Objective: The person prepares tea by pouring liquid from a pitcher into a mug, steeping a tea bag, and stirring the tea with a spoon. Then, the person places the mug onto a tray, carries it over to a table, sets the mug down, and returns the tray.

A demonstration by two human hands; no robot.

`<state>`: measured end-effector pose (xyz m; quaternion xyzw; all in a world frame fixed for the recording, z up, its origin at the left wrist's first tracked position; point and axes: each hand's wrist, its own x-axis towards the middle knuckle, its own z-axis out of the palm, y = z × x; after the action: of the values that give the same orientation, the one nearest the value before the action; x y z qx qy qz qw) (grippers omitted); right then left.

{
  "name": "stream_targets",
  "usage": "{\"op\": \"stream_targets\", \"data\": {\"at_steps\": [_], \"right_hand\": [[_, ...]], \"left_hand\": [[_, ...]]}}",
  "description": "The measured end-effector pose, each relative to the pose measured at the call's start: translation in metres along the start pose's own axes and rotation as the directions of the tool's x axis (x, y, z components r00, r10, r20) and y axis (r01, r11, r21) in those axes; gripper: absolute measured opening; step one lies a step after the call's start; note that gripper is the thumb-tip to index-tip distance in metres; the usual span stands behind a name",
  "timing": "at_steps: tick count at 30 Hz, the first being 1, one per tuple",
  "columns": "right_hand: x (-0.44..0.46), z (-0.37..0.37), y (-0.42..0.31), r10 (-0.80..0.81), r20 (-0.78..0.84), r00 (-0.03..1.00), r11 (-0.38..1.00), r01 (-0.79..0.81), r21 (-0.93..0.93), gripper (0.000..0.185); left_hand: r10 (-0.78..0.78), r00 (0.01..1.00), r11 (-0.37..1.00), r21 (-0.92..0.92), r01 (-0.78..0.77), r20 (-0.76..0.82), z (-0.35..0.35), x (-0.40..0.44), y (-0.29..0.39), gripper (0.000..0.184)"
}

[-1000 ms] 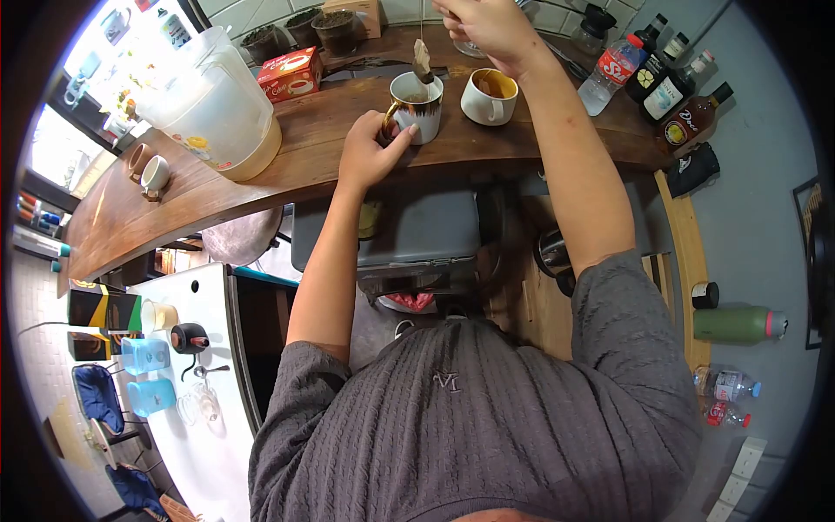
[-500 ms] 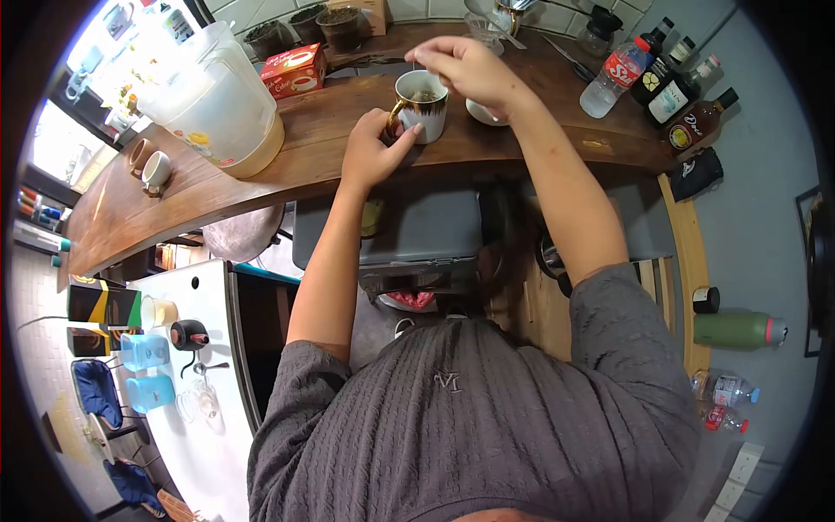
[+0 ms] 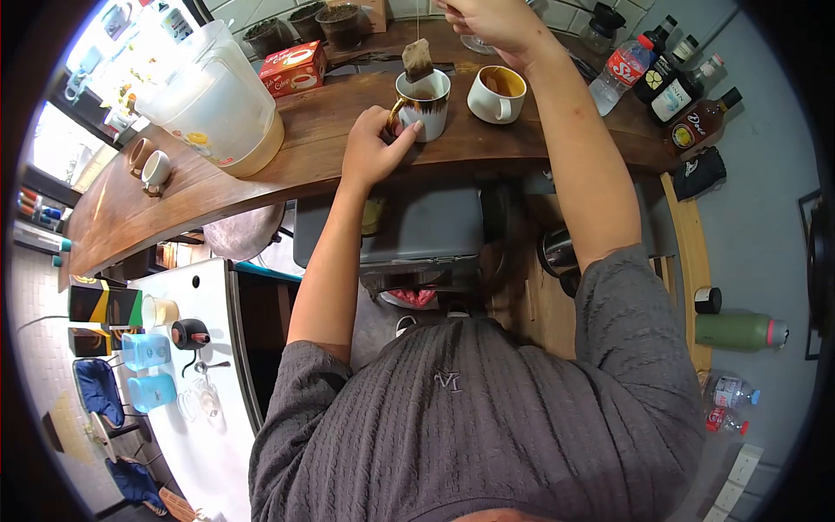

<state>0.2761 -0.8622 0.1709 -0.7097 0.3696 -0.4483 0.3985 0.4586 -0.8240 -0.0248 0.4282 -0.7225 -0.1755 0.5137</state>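
A white mug with a gold and dark pattern (image 3: pixel 428 117) stands upright near the counter's front edge. My left hand (image 3: pixel 380 146) is closed round its gold handle, the thumb against the mug's side. Right above the mug's mouth hangs a wet tea bag (image 3: pixel 417 59) on a thin string. The string runs up to the top edge of the view, beside my right hand (image 3: pixel 491 24), whose fingers are pinched together on it. Just right of the mug sits a white cup with a yellow-brown inside (image 3: pixel 497 97), its handle toward me.
On the wooden counter (image 3: pixel 330 130) stand a large plastic pitcher (image 3: pixel 222 113), a red box (image 3: pixel 293 70) and potted soil (image 3: pixel 340 26) behind. Several bottles, one a clear bottle with a red cap (image 3: pixel 621 74), line the right. Two small cups (image 3: pixel 156 169) stand far left.
Half a second ago my right hand was low over the mug with the tea bag down inside. It has risen up and right, lifting the bag out and uncovering the white cup.
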Motion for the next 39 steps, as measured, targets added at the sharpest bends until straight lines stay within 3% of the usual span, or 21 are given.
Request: {"op": "stream_targets", "data": {"at_steps": [10, 13, 16, 24, 29, 32, 34, 35, 37, 39], "right_hand": [[-0.001, -0.003, 0.002, -0.002, -0.044, 0.999, 1.0, 0.001, -0.003, 0.023], [-0.006, 0.001, 0.006, -0.01, -0.07, 0.997, 0.994, 0.003, -0.107, 0.023], [-0.008, 0.003, 0.01, -0.059, -0.058, 0.997, 0.994, 0.054, -0.097, 0.024], [-0.015, -0.02, -0.003, 0.075, -0.076, 0.994, 0.997, -0.076, -0.001, 0.019], [-0.007, -0.044, -0.003, 0.003, -0.14, 0.99, 0.995, 0.011, 0.099, 0.017], [-0.012, -0.059, -0.003, 0.009, -0.073, 0.997, 0.996, -0.002, 0.089, 0.019], [-0.018, -0.06, 0.003, 0.04, -0.195, 0.98, 0.997, -0.053, -0.061, 0.022], [-0.019, -0.064, 0.01, 0.039, -0.193, 0.98, 0.997, -0.052, -0.061, 0.022], [-0.023, -0.07, 0.026, -0.048, -0.202, 0.978, 0.967, -0.006, -0.256, 0.028], [-0.032, -0.076, 0.036, 0.009, -0.207, 0.978, 0.97, -0.059, -0.237, 0.028]], "left_hand": [[0.005, 1.0, 1.0, 0.003, -0.005, 0.001, 0.002, 0.0, -0.003, 0.038], [0.007, 1.0, 1.0, -0.011, -0.007, -0.006, 0.002, 0.0, -0.002, 0.038], [-0.006, 1.0, 1.0, -0.02, 0.005, -0.007, 0.002, -0.001, -0.002, 0.037], [-0.01, 1.0, 1.0, -0.026, 0.01, -0.008, 0.002, -0.001, 0.0, 0.037], [-0.016, 1.0, 0.999, -0.049, 0.015, -0.008, 0.003, -0.001, -0.002, 0.037], [-0.022, 1.0, 0.999, -0.044, 0.022, -0.002, 0.003, -0.001, -0.003, 0.037], [-0.034, 0.999, 0.998, -0.058, 0.034, 0.0, 0.004, -0.002, -0.004, 0.037], [-0.034, 0.999, 0.998, -0.058, 0.034, -0.001, 0.004, -0.002, -0.003, 0.037], [-0.024, 1.0, 0.999, -0.043, 0.023, -0.012, 0.004, -0.001, -0.002, 0.037], [-0.025, 1.0, 0.999, -0.035, 0.024, -0.011, 0.003, -0.002, 0.0, 0.036]]}}
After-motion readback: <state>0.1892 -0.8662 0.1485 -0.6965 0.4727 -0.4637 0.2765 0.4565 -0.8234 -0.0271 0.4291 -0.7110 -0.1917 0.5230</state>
